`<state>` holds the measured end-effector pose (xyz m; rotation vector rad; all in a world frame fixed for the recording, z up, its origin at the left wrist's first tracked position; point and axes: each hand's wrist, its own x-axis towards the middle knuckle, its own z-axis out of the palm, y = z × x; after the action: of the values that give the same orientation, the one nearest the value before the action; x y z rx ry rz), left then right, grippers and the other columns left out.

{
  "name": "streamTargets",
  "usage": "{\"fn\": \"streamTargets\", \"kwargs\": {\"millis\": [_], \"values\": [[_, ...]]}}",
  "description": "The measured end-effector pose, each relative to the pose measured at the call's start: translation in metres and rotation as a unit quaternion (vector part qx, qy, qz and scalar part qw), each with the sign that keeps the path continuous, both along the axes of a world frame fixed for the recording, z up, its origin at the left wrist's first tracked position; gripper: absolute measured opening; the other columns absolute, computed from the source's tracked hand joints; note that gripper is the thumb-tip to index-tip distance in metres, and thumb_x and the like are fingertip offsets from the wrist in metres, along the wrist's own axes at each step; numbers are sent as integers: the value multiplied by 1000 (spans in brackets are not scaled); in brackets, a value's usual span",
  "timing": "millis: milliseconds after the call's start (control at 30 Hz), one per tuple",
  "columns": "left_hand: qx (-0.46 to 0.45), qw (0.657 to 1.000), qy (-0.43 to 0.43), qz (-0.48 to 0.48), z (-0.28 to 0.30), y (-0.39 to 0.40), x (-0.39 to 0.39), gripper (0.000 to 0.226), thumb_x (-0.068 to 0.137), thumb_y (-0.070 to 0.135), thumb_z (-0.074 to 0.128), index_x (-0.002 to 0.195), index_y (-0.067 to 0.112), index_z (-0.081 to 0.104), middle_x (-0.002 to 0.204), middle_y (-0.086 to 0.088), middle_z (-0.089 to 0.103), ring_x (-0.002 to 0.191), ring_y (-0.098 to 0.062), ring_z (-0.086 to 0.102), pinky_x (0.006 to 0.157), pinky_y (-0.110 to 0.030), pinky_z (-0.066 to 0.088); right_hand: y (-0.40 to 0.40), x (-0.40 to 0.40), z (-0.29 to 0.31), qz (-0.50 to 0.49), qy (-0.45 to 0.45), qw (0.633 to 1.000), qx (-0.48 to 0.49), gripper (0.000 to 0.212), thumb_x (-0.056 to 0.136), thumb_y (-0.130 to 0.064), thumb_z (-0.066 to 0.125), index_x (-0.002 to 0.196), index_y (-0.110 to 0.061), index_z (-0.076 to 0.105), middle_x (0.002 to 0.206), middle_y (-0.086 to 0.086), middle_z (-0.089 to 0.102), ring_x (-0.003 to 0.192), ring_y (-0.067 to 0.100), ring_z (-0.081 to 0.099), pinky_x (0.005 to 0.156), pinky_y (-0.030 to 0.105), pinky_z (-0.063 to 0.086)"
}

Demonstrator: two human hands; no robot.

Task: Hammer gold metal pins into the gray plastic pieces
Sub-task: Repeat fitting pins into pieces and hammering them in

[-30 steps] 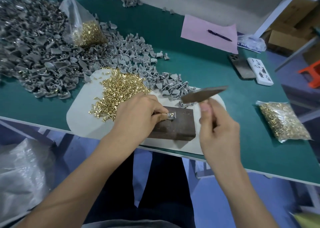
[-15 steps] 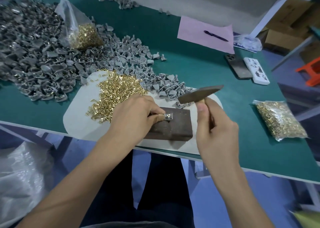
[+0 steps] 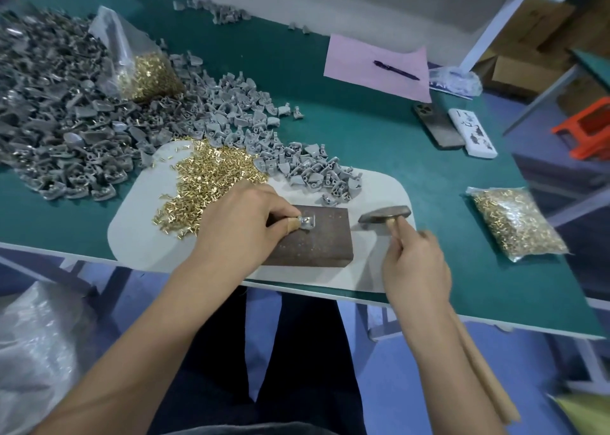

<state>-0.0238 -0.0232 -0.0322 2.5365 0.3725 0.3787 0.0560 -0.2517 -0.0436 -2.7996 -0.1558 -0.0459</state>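
Observation:
My left hand pinches a small gray plastic piece against the top of a dark brown block. My right hand grips the wooden handle of a hammer; its dark head hangs low, just right of the block. A loose heap of gold pins lies on the white mat, left of my left hand. Gray plastic pieces spread in a big pile across the left of the green table. Whether a pin sits in the held piece is too small to tell.
An open bag of gold pins stands in the gray pile; a sealed bag of pins lies at the right. A pink paper with a pen, a phone and a white device lie further back. The table's front edge is close to my wrists.
The hammer head has come down from above the block and swung to the right of it. My left hand still holds the piece on the block.

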Motion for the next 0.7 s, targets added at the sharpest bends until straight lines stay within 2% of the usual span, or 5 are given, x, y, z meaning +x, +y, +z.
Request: {"fn": "streamTargets", "kwargs": {"millis": [67,133,267,367,700], "values": [[-8,1000,1,-2,-1,-1,-1,12,87,50,71,96,44,76,87,21,64,95,-8,48,71,-32,44,2,-5,-5,-2,-14,1000,-12,38,102,-15,48,135,-27,61,110,13,52,103,39,50,74,41,40],[-17,1000,0,-7,-1,-1,-3,11,88,48,70,96,43,75,87,20,63,96,-9,49,74,-34,47,6,-7,-6,6,-75,997,-21,32,99,-17,57,127,-28,69,116,14,53,106,38,45,83,45,40],[-52,998,-33,-26,0,-6,-9,10,90,45,69,96,39,75,85,19,61,94,-7,48,74,-37,50,25,-8,8,169,-171,958,159,19,94,-19,69,111,-22,75,104,-1,64,97,26,56,89,38,45],[-61,996,-64,-26,2,-3,-20,8,90,40,70,95,36,75,84,17,61,93,-10,49,73,-39,50,51,-15,17,290,-155,930,165,11,93,-23,70,102,-23,76,97,-9,70,89,21,57,84,38,47],[-89,992,-58,62,-13,72,-85,8,89,35,72,91,43,74,84,22,61,91,-3,50,73,-39,50,147,-45,14,407,-76,897,154,9,89,-32,75,97,-27,77,90,-15,67,91,12,56,84,33,47]]}}
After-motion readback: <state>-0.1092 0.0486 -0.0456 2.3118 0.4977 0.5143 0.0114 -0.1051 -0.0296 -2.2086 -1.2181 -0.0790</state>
